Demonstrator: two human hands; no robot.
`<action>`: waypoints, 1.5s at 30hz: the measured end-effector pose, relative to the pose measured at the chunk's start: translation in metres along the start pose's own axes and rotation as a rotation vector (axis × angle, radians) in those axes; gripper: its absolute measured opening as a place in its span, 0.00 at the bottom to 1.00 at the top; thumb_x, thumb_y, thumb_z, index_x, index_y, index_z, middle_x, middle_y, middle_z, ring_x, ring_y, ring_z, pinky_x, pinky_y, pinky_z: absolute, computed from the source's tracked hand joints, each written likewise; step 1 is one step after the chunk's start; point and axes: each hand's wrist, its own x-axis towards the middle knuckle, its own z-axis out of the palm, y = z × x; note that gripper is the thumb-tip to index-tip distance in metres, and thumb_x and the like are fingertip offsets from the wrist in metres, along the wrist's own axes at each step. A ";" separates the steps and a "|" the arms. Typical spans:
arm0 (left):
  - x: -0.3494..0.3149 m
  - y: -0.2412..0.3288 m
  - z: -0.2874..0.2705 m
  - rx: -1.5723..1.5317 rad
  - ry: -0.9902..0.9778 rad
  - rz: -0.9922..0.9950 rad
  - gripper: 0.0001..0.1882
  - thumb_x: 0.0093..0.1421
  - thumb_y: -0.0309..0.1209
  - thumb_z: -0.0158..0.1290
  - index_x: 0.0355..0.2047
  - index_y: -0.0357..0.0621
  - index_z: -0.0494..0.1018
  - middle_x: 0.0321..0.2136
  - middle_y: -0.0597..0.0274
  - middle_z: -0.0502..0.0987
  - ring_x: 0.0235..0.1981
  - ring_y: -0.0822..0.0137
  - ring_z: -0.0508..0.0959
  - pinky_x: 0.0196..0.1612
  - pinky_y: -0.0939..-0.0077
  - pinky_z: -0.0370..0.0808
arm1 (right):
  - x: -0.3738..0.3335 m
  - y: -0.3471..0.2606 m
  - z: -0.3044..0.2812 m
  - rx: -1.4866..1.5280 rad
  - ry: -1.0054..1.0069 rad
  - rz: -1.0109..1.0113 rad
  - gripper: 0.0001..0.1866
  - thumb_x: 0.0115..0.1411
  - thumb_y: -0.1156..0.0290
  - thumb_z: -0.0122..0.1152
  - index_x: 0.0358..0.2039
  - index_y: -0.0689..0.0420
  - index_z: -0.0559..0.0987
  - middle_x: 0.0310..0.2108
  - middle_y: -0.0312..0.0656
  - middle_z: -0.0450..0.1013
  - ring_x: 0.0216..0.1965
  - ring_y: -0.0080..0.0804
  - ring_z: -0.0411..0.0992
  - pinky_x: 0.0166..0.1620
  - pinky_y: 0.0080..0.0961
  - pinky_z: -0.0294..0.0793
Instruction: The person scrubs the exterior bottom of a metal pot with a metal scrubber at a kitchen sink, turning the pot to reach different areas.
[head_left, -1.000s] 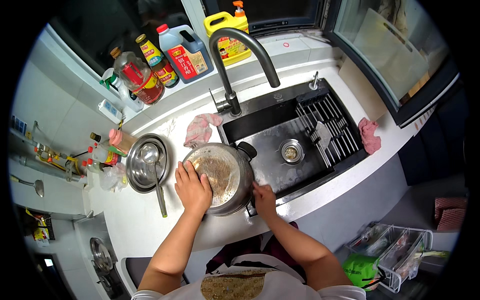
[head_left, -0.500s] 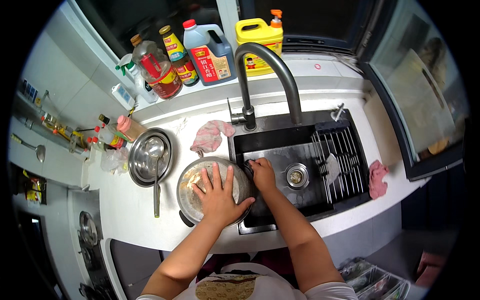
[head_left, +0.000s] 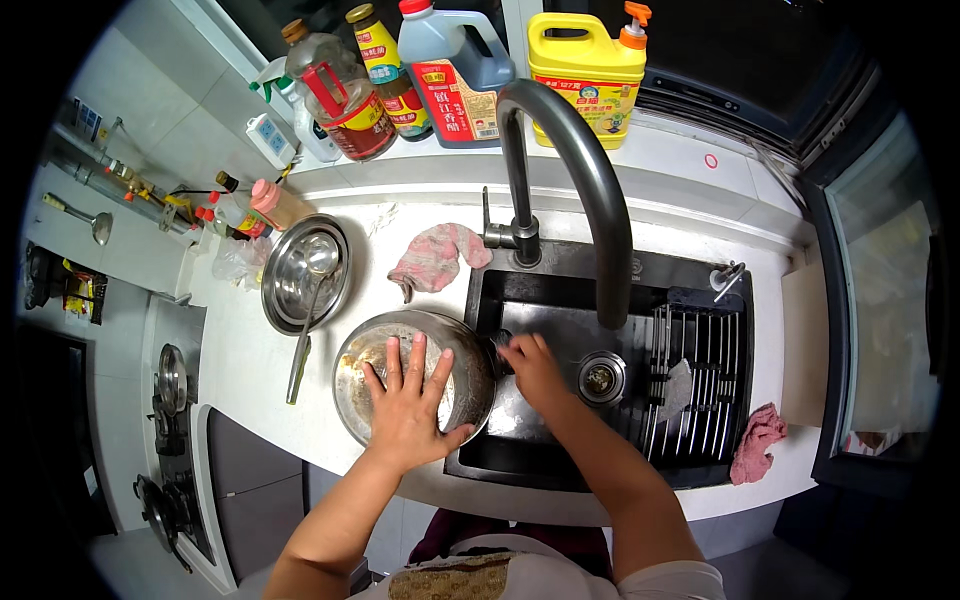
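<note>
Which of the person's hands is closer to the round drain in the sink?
The right. The right hand is inside the sink, just left of the drain. The left hand lies flat in the metal pan on the counter edge, farther left.

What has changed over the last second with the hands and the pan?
The left hand went from the pan's left rim to lying flat inside it, fingers spread. The right hand moved from the sink's front edge to the pan's handle side. Pan, steel bowl and pink cloth stayed put.
</note>
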 end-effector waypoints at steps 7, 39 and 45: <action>0.001 0.002 -0.001 -0.008 0.013 0.006 0.55 0.38 0.53 0.64 0.66 0.55 0.52 0.67 0.43 0.43 0.66 0.34 0.41 0.55 0.21 0.40 | 0.010 0.006 0.005 -0.064 -0.029 0.030 0.05 0.53 0.72 0.59 0.31 0.56 0.79 0.34 0.39 0.69 0.39 0.38 0.68 0.42 0.30 0.70; -0.001 0.001 -0.003 -0.019 0.012 -0.010 0.51 0.40 0.52 0.63 0.64 0.58 0.55 0.67 0.51 0.46 0.66 0.36 0.41 0.56 0.22 0.41 | 0.014 -0.004 0.005 -0.028 0.019 -0.030 0.05 0.52 0.75 0.59 0.30 0.57 0.80 0.32 0.39 0.70 0.37 0.39 0.68 0.40 0.33 0.69; 0.005 0.019 -0.003 0.048 -0.012 -0.069 0.42 0.37 0.48 0.63 0.57 0.63 0.65 0.66 0.52 0.47 0.64 0.29 0.40 0.54 0.19 0.41 | -0.006 -0.016 0.007 -0.070 0.019 0.002 0.05 0.52 0.73 0.59 0.30 0.57 0.80 0.32 0.39 0.70 0.37 0.39 0.68 0.40 0.33 0.69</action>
